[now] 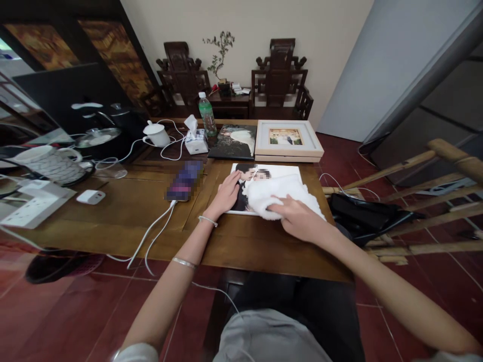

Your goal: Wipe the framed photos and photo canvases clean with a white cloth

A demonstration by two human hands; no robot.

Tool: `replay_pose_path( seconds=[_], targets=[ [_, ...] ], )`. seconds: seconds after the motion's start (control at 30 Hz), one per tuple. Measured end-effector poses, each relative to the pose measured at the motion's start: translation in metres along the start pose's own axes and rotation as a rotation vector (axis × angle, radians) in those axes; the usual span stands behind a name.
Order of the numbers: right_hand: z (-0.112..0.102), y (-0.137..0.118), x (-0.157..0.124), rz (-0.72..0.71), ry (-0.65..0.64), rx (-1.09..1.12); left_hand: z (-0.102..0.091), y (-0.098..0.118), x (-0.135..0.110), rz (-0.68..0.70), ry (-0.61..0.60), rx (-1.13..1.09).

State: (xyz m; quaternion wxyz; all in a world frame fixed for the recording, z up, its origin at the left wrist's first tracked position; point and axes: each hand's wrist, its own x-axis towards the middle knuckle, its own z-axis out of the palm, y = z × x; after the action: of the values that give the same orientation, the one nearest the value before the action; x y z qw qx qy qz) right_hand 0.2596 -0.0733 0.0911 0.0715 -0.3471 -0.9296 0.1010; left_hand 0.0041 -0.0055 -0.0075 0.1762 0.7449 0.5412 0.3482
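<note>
A photo panel [238, 202] with a picture of two people lies flat on the wooden table in front of me. My left hand [228, 193] rests flat on its left side, fingers stretched out. In my right hand [298, 215] is a white fluffy cloth [279, 191], bunched up and pressed onto the panel's right part. The cloth covers much of the picture there. Just behind lie a dark photo panel [226, 140] and a light wooden picture frame [313, 143].
Left of the panel lies a phone [184, 182] with a white charging cable. Further around stand a tissue box [196, 143], a bottle [206, 113], a lidded cup [156, 134], a patterned mug [47, 163] and a power strip [35, 203]. A bamboo chair [407, 211] is at the right.
</note>
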Motion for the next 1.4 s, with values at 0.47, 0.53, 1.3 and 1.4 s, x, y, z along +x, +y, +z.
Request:
replay_pose_path(
  seconds=[0.47,0.53,1.3,1.4],
  targets=[
    [0.032,-0.010,0.090,-0.094,-0.030,-0.186,-0.017,0.026,-0.006,0.015,0.258,-0.259],
    [0.030,-0.020,0.074,-0.194,-0.064,-0.148,-0.019,0.027,-0.007,-0.006,0.258,-0.237],
    [0.005,0.030,0.136,0.088,0.202,0.174,-0.007,0.016,-0.004,0.008,-0.013,0.051],
    [0.005,0.024,0.151,0.070,0.185,0.175,-0.008,0.015,-0.004,0.025,-0.006,0.057]
  ],
)
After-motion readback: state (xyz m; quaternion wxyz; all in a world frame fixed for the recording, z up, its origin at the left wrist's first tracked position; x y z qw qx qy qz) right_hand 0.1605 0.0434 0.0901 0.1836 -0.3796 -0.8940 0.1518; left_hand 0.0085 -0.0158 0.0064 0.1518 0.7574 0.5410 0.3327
